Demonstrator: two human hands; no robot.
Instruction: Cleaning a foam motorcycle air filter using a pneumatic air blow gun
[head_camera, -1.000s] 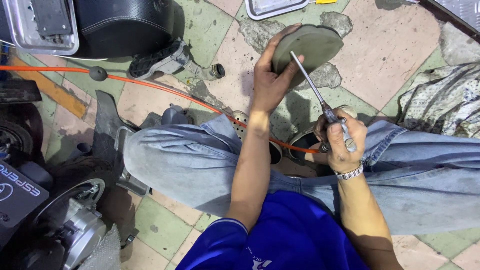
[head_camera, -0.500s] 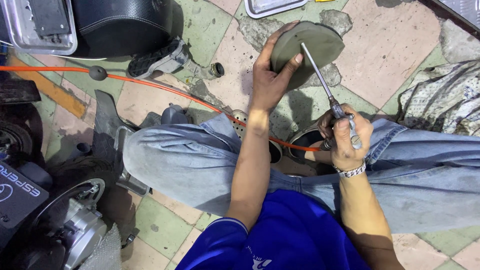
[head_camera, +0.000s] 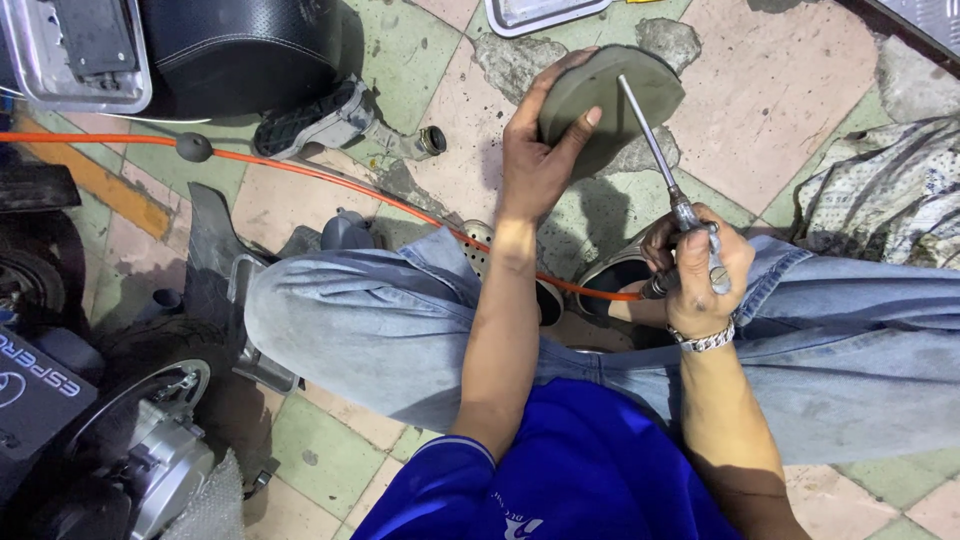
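- Since the earlier frames, the long metal nozzle (head_camera: 648, 135) is swinging slightly across the face of the grey round cover (head_camera: 610, 105), its tip now lying nearer the cover's upper middle; the cover is staying in the same spot above the tiled floor (head_camera: 790, 90).
- Person is sitting with jeans-clad legs (head_camera: 400, 330) spread wide over the floor, blue shirt at the bottom of view.
- Scooter body with black seat (head_camera: 230, 50) is standing at upper left; a wheel and engine casing (head_camera: 150, 420) are lying at lower left.
- Patterned cloth (head_camera: 890, 200) is lying at right, well apart from the hands.
- Orange hose (head_camera: 300, 170) is running across the floor and under the left forearm toward the right hand.
- Left hand (head_camera: 540, 165) is gripping the grey round cover at its lower left edge, thumb pressing on the face, fingers wrapping behind, cover tilted off the floor.
- Right hand (head_camera: 695, 275) is clenching around the air blow gun (head_camera: 690, 235), wristband on the wrist, nozzle pointing up-left with its tip over the cover's face; contact cannot be told.
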